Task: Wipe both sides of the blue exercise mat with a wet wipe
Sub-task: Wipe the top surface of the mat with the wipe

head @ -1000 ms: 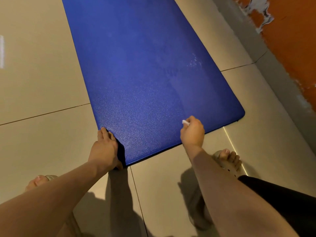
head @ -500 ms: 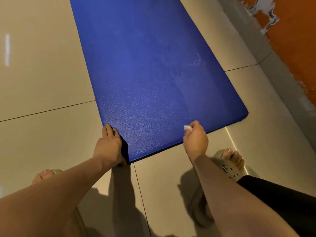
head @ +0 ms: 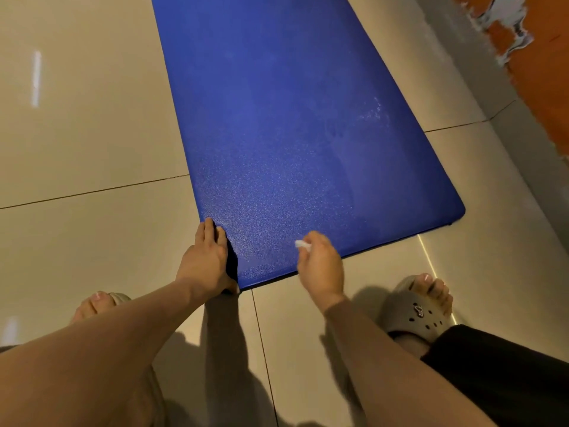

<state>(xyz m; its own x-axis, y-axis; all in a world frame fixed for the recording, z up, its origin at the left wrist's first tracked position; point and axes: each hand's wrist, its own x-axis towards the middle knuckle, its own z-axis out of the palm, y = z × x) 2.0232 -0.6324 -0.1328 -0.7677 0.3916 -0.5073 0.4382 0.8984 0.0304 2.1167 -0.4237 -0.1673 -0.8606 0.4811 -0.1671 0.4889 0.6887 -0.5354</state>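
The left grip holds the near left corner of the blue exercise mat. Its fingers lie along the left edge of the mat and the thumb is at the tip of the corner, where a dark gap shows beside the hand. The right grip pinches a small white wet wipe between the thumb and the fingertips, and the other fingers are curled in.

In the head view, the left grip is at about 8 o'clock from the middle of the picture and the right grip is at about 5 o'clock. The mat lies flat on the tiled floor and runs from the two grips toward 12 o'clock. The right grip is over the near short edge of the mat, with the wipe at its 11 o'clock. Whether the wipe touches the mat I cannot tell.

A foot in a grey slipper stands on the floor at 4 o'clock from the right grip, and the other foot is at 8 o'clock from the left grip. An orange wall with peeled paint is at 2 o'clock.
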